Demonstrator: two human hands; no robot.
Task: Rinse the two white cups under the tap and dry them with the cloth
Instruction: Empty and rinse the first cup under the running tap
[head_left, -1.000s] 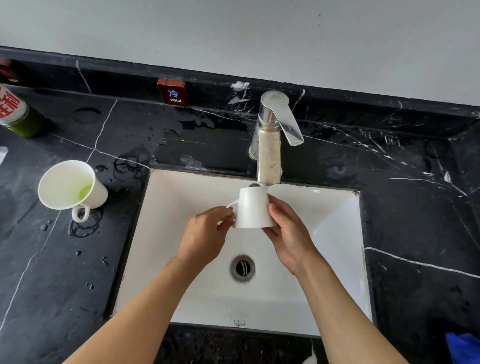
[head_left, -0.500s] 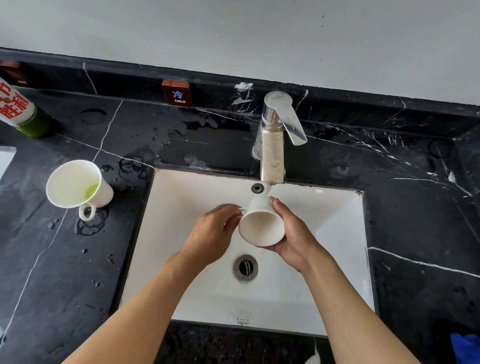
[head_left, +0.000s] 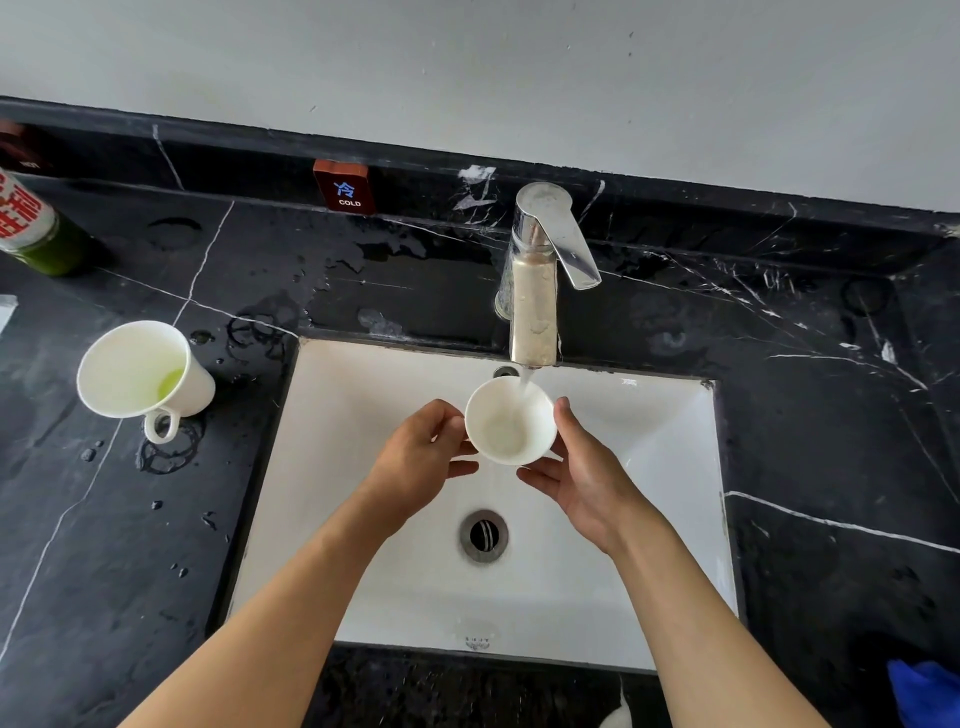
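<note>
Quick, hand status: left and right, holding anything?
Left hand: grips the cup at its left side.
Right hand: cradles the same cup between thumb and fingers.

I see my left hand (head_left: 421, 457) and right hand (head_left: 587, 478) holding a white cup (head_left: 509, 423) mouth-up under the running tap (head_left: 535, 291), above the sink (head_left: 363, 519); a second cup (head_left: 140, 371) stands on the counter (head_left: 104, 545), left.

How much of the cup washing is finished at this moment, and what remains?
Nothing looks finished yet. In hand: the left hand and right hand hold one white cup under the running tap. Left: the second cup on the counter has green liquid inside, and both need drying with the blue cloth.
</note>
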